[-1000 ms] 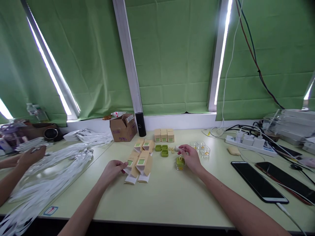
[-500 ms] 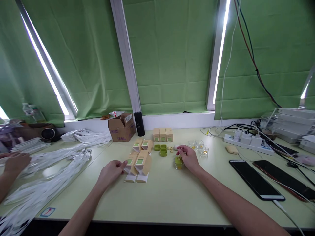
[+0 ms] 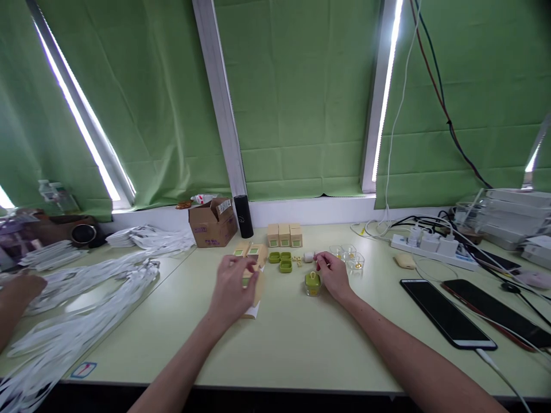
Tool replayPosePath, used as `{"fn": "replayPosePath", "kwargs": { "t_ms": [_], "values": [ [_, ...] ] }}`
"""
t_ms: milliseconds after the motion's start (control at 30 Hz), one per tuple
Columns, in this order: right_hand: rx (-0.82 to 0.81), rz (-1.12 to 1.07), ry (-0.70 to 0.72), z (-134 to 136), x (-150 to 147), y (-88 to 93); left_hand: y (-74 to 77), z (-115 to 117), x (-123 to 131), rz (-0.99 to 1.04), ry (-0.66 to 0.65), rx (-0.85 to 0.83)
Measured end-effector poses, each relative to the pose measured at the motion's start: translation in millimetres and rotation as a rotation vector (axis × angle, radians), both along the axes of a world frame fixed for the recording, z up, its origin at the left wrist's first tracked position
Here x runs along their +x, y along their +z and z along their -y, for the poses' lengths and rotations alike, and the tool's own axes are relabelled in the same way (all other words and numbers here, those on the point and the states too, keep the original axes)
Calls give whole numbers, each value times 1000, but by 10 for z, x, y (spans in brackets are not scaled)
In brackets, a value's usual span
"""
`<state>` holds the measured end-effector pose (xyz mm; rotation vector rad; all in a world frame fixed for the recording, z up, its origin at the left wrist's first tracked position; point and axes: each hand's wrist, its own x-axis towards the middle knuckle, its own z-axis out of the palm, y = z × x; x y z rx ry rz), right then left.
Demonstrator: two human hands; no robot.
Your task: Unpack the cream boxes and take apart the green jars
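Observation:
My left hand (image 3: 232,289) hovers over the tan paper boxes (image 3: 255,252) with open flaps, hiding part of them; its thumb and fingers are apart and nothing shows between them. To the right, my right hand (image 3: 333,275) is closed, fingertips pinched together; anything held there is too small to make out. Just left of it stands a small clear jar with a green lid and looped knob (image 3: 312,283). Behind lie a white roll-like piece (image 3: 308,257), small yellowish pieces (image 3: 298,260) and several green square lids (image 3: 285,266). Clear square jars (image 3: 355,263) stand behind my right hand.
Three closed tan boxes (image 3: 284,235) stand at the back, near a cardboard carton (image 3: 212,223) and black cylinder (image 3: 243,217). White straps (image 3: 94,310) cover the left, beside another person's hand (image 3: 21,292). Phones (image 3: 447,314) and a power strip (image 3: 433,250) lie right.
My left hand has left the front box's side and moved right and up over the boxes. My right hand has drawn slightly back from the green-lidded jar, which stays in place.

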<state>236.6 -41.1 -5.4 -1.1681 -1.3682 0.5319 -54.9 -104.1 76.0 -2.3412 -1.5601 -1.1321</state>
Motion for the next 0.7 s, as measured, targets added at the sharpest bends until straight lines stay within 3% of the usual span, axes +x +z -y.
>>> {"fn": "replayPosePath", "kwargs": {
  "t_ms": [100, 200, 367, 567, 700],
  "values": [
    [4, -21, -13, -1, 18, 9, -57, -37, 428, -37, -204, -163],
    [10, -60, -14, -11, 34, 14, -110, -172, 750, -58, -295, -325],
    [11, -119, -10, -21, 31, 34, -220, -428, 1009, -58, -462, -491],
    [-2, -119, -30, -2, 8, 66, -404, -504, 1059, 112, -413, -496],
    [18, -138, 9, 33, -10, 92, -386, -560, 1035, 345, -386, -464]
  ]
}}
